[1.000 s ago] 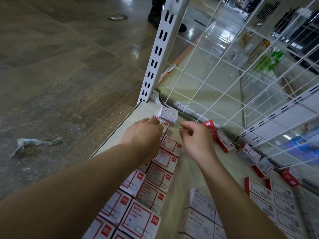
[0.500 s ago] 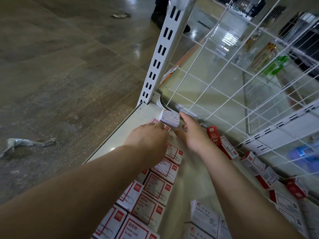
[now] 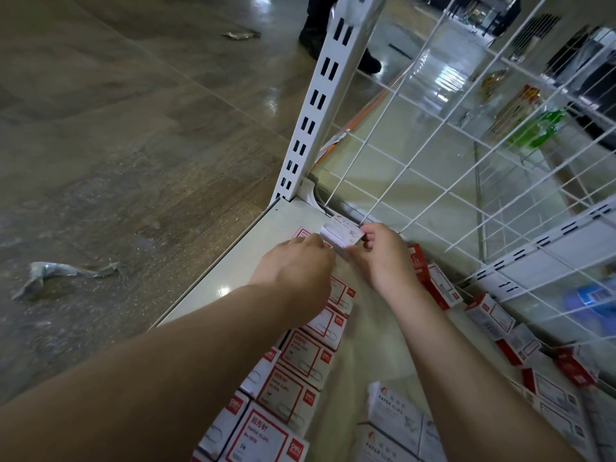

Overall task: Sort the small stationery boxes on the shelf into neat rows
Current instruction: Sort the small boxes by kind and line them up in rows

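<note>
glossy grey-brown wood-look floor point(image 3: 133, 135) on the left, white slotted shelf upright point(image 3: 315, 105) in the middle, white wire grid panel point(image 3: 466, 155) right, crumpled plastic scrap point(image 3: 60, 273) near left

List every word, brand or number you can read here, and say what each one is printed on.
"PAPER CLIPS": white box at the bottom, beside the right forearm.
"PAPER CLIPS": red-framed box at the near end of the left row.
Red corner logo on those boxes: too blurred to read.
Chinese heading on the same boxes: too small to read.
Print on the white box in hand: blurred, unreadable.
</note>
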`<state>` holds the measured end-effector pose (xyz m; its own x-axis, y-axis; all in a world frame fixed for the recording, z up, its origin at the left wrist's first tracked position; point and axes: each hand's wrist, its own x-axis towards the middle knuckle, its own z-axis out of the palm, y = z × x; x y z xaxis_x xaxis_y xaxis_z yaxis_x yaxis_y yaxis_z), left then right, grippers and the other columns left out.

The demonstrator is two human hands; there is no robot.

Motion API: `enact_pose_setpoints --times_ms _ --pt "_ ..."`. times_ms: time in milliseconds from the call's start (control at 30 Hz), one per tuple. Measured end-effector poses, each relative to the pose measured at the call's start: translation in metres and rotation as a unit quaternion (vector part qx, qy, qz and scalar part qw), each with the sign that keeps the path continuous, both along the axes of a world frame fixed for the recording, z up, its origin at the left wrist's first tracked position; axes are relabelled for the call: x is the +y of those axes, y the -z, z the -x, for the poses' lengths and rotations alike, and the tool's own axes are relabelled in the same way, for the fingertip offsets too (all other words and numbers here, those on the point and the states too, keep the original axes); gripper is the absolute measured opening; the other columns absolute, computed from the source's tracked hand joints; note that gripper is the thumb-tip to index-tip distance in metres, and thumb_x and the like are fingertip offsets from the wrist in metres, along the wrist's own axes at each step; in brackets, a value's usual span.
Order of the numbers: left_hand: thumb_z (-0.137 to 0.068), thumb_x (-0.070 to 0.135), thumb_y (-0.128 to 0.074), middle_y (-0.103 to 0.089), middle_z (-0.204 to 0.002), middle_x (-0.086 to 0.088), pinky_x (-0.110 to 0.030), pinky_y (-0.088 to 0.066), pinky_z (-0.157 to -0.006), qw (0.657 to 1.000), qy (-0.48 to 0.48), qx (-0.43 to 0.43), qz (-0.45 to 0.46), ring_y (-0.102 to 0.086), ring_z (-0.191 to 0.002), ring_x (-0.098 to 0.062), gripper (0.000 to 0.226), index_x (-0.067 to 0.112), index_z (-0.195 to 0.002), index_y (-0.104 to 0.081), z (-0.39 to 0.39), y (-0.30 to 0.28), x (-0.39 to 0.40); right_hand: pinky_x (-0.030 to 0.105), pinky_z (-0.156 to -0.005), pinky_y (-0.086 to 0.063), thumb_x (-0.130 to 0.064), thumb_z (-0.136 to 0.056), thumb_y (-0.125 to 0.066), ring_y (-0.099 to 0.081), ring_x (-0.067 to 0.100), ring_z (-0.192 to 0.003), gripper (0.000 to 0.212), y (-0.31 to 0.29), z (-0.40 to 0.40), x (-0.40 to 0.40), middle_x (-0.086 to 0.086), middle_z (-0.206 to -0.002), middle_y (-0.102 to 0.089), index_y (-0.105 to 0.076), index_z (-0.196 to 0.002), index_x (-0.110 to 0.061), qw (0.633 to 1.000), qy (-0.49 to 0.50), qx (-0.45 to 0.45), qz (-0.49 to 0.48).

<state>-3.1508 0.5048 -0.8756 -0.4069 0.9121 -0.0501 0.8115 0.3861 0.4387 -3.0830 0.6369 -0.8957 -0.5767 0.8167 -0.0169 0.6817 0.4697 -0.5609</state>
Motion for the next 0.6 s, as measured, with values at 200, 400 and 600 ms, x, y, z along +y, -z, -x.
enact_pose_setpoints --times_ms 200,400,600 --pt "-0.095 0.023 -0.042 -0.050 -0.127 0.000 -0.033 -0.045 -0.091 0.997 -0.045 -0.058 -0.028 -0.050 -0.114 -0.022 0.034 0.022 -0.128 -0.050 -0.014 -0.013 -0.003 0.042 -0.093 -0.045 -0.014 -0.084 -0.063 -0.054 0.026 -0.107 0.040 -0.013 -0.030 -0.006 0.011 -0.118 -0.057 -0.050 -0.122 -0.009 0.997 0.009 0.048 -0.058" --pt "-0.094 0.026 -0.044 -0.054 -0.130 -0.001 -0.032 -0.042 -0.097 0.982 -0.095 -0.152 -0.057 -0.049 -0.119 -0.021 0.040 0.021 -0.134 -0.045 -0.034 -0.017 -0.007 0.039 -0.089 -0.048 -0.016 -0.082 -0.068 -0.057 0.019 -0.098 0.034 -0.034 -0.078 -0.025 0.005 -0.110 -0.059 -0.052 -0.112 -0.018 0.995 -0.004 0.095 -0.041" --pt "-0.095 0.029 -0.048 -0.058 -0.124 0.002 -0.024 -0.043 -0.089 0.963 -0.088 -0.238 -0.086 -0.056 -0.108 -0.016 0.042 0.019 -0.135 -0.047 -0.060 -0.023 -0.015 0.029 -0.094 -0.044 -0.015 -0.086 -0.062 -0.051 0.007 -0.108 0.042 -0.041 -0.133 -0.056 -0.008 -0.121 -0.052 -0.047 -0.124 -0.024 0.997 -0.012 0.080 -0.007"
